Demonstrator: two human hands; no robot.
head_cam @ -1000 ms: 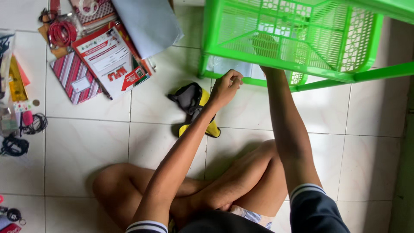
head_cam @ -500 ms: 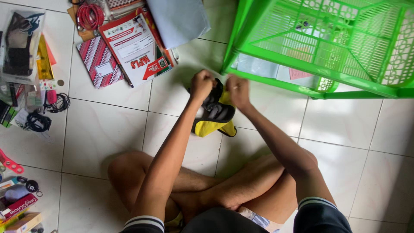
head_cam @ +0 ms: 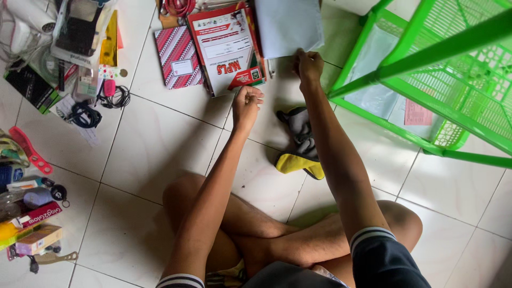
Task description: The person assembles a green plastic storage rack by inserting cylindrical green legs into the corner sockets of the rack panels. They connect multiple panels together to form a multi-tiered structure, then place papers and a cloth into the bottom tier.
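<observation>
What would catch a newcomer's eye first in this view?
The bright green rack at upper right stands out first, tilted over the white tiled floor. Next, the right hand touches the lower edge of a grey sheet at top centre, while the left hand hovers loosely curled just below a red-and-white booklet. A black-and-yellow pouch lies between the forearms.

what the view leaves out

the grey sheet (head_cam: 288, 26) runs off the top edge, and the right hand (head_cam: 308, 66) covers its lower corner. the green rack (head_cam: 426, 69) is cut by the top and right edges. the right forearm hides part of the black-and-yellow pouch (head_cam: 300, 144). items at the left edge are cropped, too small to tell.
</observation>
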